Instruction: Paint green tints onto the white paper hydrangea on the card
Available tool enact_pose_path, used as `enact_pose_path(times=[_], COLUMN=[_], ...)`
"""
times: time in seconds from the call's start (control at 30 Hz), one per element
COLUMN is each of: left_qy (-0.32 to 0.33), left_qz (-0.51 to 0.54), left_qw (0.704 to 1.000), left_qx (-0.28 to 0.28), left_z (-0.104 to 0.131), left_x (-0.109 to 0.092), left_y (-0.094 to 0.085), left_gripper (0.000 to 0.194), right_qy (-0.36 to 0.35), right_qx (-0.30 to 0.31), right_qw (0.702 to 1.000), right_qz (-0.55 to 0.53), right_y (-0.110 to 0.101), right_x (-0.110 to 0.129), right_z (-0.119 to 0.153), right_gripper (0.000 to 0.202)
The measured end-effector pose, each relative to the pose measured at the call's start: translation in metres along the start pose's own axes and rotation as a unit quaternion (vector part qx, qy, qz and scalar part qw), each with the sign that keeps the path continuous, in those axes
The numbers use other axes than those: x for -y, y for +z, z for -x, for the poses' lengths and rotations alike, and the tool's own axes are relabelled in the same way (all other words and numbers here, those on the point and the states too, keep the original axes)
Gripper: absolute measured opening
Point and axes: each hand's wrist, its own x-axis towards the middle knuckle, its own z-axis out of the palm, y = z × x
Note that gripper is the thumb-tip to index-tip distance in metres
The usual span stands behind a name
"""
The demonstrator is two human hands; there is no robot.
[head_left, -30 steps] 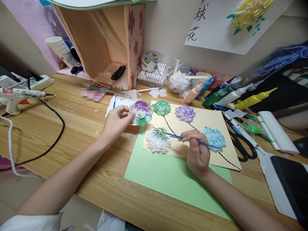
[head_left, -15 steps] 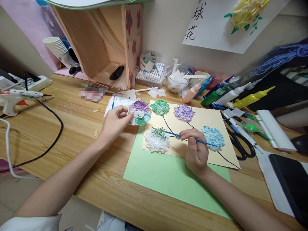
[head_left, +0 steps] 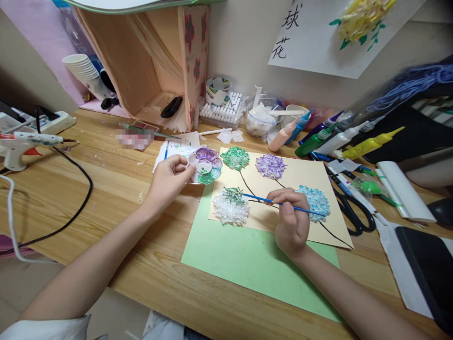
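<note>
Blue and thin, a paintbrush (head_left: 283, 205) is pinched between the thumb and fingers of the right hand (head_left: 290, 222), which is closed around the middle of the handle. The brush is held low and nearly level, its tip laid on the white paper flower (head_left: 230, 208) where green streaks show. That flower is fixed at the lower left of a cream sheet (head_left: 300, 175), and the heel of the hand is rested on the sheet's near edge.

A small flower-shaped palette (head_left: 206, 165) — its wells filled with purple, green and pale blue — is gripped at its left rim by the left hand (head_left: 169, 178), fingers curled shut on it, just beside the sheet's upper left corner.

On the cream sheet three more paper flowers are seen: a green one (head_left: 235, 157), a purple one (head_left: 270, 165) and a light blue one (head_left: 314, 200), the last partly hidden behind the brush hand. Black stems are drawn between them. A green sheet (head_left: 247, 257) is laid beneath, on the wooden table (head_left: 116, 189).

Black scissors (head_left: 354, 213) are placed right of the sheets, paint bottles (head_left: 336, 139) behind them — and a glue gun (head_left: 21, 144) at the far left.
</note>
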Motion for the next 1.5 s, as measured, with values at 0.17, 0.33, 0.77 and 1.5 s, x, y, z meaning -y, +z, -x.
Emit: enact_pose_path(times=[0.17, 0.33, 0.77, 1.5], left_qy=[-0.001, -0.009, -0.016, -0.046], left_qz=[-0.002, 0.0, -0.006, 0.078], left_qw=[1.0, 1.0, 1.0, 0.994], left_qx=[0.001, 0.003, -0.003, 0.057], left_z=[0.001, 0.002, 0.002, 0.006], left_x=[-0.001, -0.004, -0.007, -0.002], left_y=[0.0, 0.001, 0.001, -0.004], left_gripper=[0.02, 0.018, 0.013, 0.024], right_qy=[0.005, -0.015, -0.039, -0.177], right_qx=[-0.003, 0.033, 0.04, 0.092], right_qw=[1.0, 0.999, 0.996, 0.979], right_qz=[-0.003, 0.035, 0.065, 0.035], right_y=[0.0, 0.001, -0.001, 0.044], right_x=[-0.001, 0.002, 0.006, 0.045], right_z=[0.0, -0.002, -0.002, -0.072], right_gripper=[0.017, 0.019, 0.02, 0.024])
